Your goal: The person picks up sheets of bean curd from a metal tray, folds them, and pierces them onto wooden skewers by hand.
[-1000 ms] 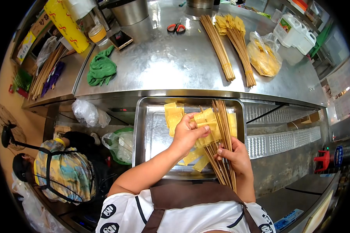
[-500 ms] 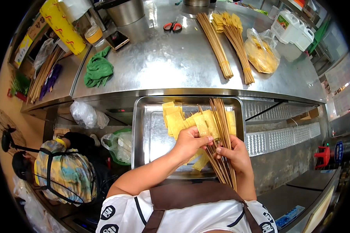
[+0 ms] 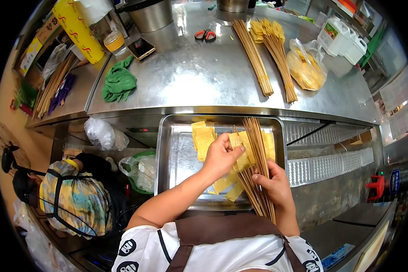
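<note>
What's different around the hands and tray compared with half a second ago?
The left grip has moved up, away from the body, from near the lower edge of the yellow sheets to higher on their left side, thumb across the front. I see nothing newly let go. Unchanged: the right grip around the sticks, the tray and the green cloth.

thin brown sticks [image 3: 258, 143], bundled, slanted in right hand [image 3: 275, 182]; flat yellow sheets [image 3: 244, 141] at left hand [image 3: 219, 156], some beyond it.
</note>
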{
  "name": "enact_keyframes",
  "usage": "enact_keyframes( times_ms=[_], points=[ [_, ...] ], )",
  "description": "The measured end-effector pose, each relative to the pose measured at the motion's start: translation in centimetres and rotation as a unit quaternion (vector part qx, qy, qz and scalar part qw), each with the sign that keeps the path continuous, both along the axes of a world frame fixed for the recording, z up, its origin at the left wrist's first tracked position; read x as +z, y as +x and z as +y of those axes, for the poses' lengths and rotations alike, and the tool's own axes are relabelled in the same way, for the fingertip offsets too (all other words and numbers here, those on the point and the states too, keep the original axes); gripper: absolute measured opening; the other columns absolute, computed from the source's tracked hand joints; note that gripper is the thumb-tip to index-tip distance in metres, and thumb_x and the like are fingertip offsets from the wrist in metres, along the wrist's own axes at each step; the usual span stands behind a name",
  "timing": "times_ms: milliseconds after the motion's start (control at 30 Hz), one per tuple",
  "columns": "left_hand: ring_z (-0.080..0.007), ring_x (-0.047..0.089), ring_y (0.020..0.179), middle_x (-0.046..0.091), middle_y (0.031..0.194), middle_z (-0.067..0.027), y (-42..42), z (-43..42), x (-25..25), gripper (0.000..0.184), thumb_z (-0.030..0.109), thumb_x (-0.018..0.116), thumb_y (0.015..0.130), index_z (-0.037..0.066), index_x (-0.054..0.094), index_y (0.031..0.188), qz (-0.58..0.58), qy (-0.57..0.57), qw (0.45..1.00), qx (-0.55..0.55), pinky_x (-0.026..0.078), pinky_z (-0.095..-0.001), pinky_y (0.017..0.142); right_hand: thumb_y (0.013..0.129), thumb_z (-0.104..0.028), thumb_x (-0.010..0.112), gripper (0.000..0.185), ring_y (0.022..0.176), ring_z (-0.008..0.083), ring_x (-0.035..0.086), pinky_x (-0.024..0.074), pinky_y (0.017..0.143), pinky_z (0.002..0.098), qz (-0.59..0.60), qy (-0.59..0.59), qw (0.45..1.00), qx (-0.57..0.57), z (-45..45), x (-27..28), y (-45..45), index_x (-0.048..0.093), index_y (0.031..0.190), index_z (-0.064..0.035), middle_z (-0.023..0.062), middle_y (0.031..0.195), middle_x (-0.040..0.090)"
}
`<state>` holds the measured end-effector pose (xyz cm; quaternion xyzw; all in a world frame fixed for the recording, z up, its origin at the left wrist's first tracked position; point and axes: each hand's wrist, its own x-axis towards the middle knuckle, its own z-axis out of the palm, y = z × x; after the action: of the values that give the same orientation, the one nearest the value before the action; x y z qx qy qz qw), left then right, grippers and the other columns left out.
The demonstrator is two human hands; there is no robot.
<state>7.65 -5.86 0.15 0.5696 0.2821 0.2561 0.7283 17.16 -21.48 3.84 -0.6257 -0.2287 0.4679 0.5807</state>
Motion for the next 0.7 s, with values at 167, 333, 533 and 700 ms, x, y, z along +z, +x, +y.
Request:
enact_keyframes(
  times_ms=[167, 333, 533, 700],
  points=[
    [-0.0097, 0.048, 0.055, 0.056, 0.065, -0.0021, 0.1, 0.2, -0.5, 0.026, 0.017, 0.069, 0.076, 0.0, 0.052, 0.089, 0.078, 0.064, 0.995, 0.01, 0.041, -0.0268, 0.051, 0.078, -0.004, 0.064, 0.016, 0.064, 0.0059, 0.051, 0.0422, 0.06, 0.0199, 0.014, 0.016, 0.999, -0.038, 0.0, 1.8, -0.8, 0.056, 0.091, -0.0013, 0.0003, 0.075, 0.056],
    [-0.0095, 0.052, 0.06, 0.057, 0.072, -0.0023, -0.8, 0.5, 2.3, 0.031, 0.014, 0.067, 0.078, 0.002, 0.052, 0.103, 0.223, 0.215, 0.951, -0.009, 0.044, -0.024, 0.055, 0.078, 0.0, 0.057, 0.015, 0.068, 0.0156, 0.058, 0.0466, 0.061, 0.0254, 0.166, 0.065, 0.984, 0.01, -0.1, 1.2, 0.2, 0.052, 0.091, -0.0019, 0.0077, 0.076, 0.057],
    [-0.021, 0.057, 0.083, 0.057, 0.1, -0.0087, -6.3, 5.5, 3.7, 0.036, 0.01, 0.067, 0.073, 0.007, 0.055, 0.106, 0.279, 0.499, 0.82, 0.012, 0.048, -0.033, 0.07, 0.08, 0.004, 0.058, 0.014, 0.071, 0.0152, 0.061, 0.0505, 0.067, 0.0273, 0.151, 0.02, 0.988, -0.005, -0.1, 1.4, 0.3, 0.052, 0.091, -0.0002, 0.0059, 0.075, 0.057],
    [-0.0292, 0.052, 0.103, 0.055, 0.108, -0.0092, -8.0, 5.9, 1.9, 0.036, 0.004, 0.064, 0.067, 0.006, 0.059, 0.103, 0.179, 0.633, 0.738, -0.15, 0.04, -0.0354, 0.09, 0.076, 0.007, 0.059, 0.019, 0.065, 0.0152, 0.06, 0.0514, 0.064, 0.0265, 0.15, 0.027, 0.988, 0.004, 0.3, 0.6, 0.4, 0.051, 0.091, -0.0001, 0.0064, 0.077, 0.056]
  ],
)
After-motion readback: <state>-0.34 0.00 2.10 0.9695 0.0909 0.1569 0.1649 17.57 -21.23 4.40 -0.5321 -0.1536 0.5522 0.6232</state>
